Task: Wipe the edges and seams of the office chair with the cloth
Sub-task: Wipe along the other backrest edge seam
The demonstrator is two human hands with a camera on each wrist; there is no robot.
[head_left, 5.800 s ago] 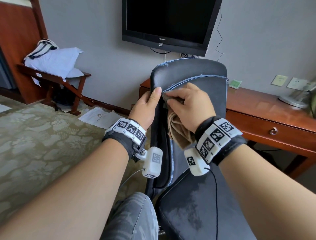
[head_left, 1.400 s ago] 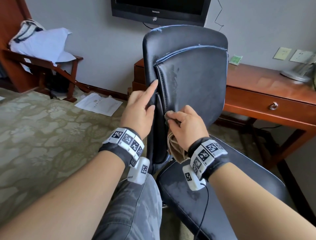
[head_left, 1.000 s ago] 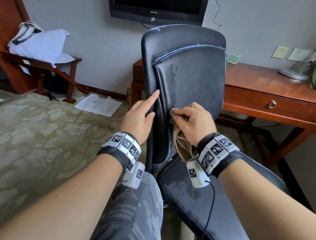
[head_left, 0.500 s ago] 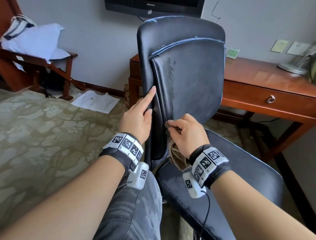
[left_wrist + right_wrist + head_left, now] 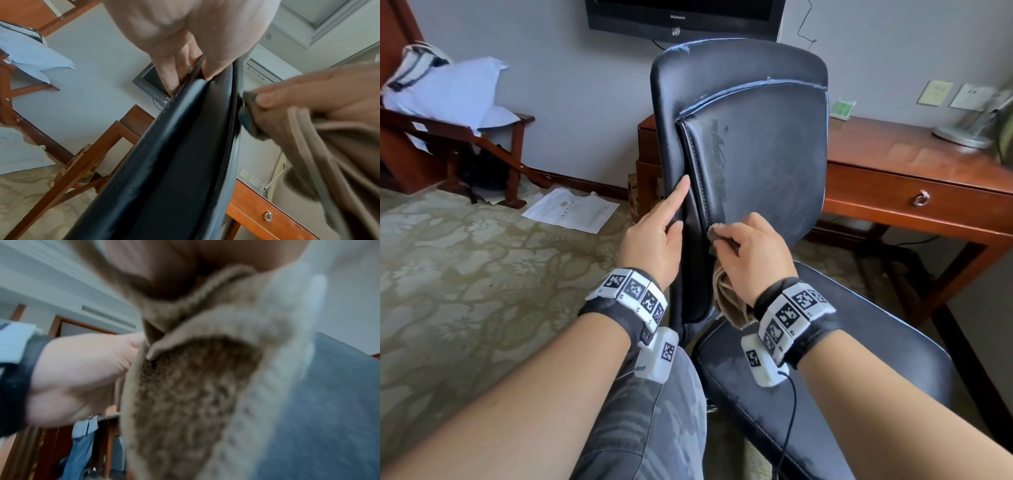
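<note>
The black office chair's backrest [image 5: 756, 144] stands upright in front of me, its seat [image 5: 842, 359] below. My right hand [image 5: 753, 253] pinches a tan cloth [image 5: 714, 233] and presses it against the stitched seam low on the cushion's left side. The rest of the cloth [image 5: 729, 301] hangs under my palm. My left hand [image 5: 654, 240] holds the backrest's left edge, index finger [image 5: 681, 186] straight up along it. In the left wrist view the edge [image 5: 174, 154] runs between thumb and fingers [image 5: 172, 73], with the cloth [image 5: 308, 146] to the right. The right wrist view is filled by blurred cloth [image 5: 195, 386].
A wooden desk [image 5: 911, 161] with a drawer stands behind the chair on the right. A wall TV [image 5: 681, 13] hangs above. A wooden rack with white bedding [image 5: 448, 89] is at the left, papers [image 5: 571, 209] lie on the patterned carpet, and my knee [image 5: 647, 411] is beside the seat.
Both hands have come down from the backrest's top left corner to its lower left side. Over the last second the cloth has rubbed in short strokes along the seam.
</note>
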